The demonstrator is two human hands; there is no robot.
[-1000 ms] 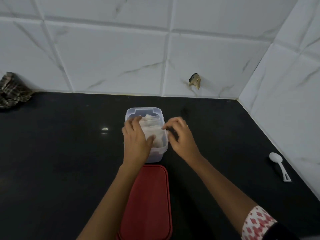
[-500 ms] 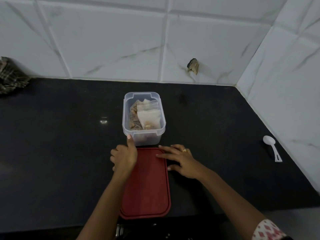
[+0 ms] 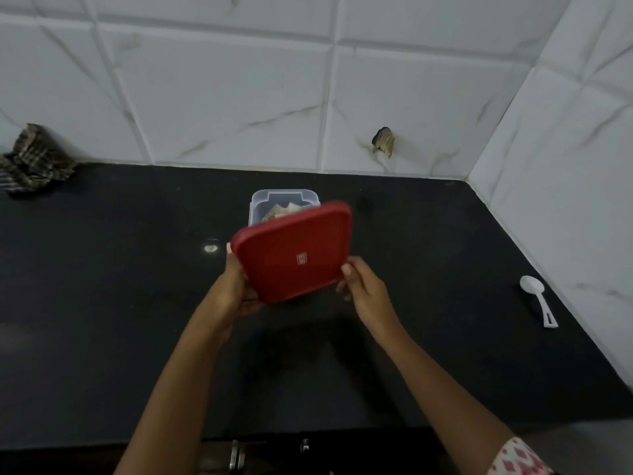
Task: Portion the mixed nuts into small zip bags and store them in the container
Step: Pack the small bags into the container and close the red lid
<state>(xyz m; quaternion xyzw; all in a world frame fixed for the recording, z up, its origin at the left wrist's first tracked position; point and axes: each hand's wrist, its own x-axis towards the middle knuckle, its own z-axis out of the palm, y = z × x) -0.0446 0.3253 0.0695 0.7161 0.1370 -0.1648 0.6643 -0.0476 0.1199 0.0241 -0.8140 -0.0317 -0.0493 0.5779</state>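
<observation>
A clear plastic container stands on the black counter, with small zip bags of nuts showing inside its far end. A red lid is held tilted in the air just in front of and above the container, hiding most of it. My left hand grips the lid's near left edge. My right hand grips its near right corner, thumb on top.
A white plastic spoon lies at the right near the tiled side wall. A crumpled checked cloth sits at the back left against the wall. The counter's front edge runs below my forearms.
Both hands left the container, took hold of the red lid lying on the counter and lifted it up over the container.
</observation>
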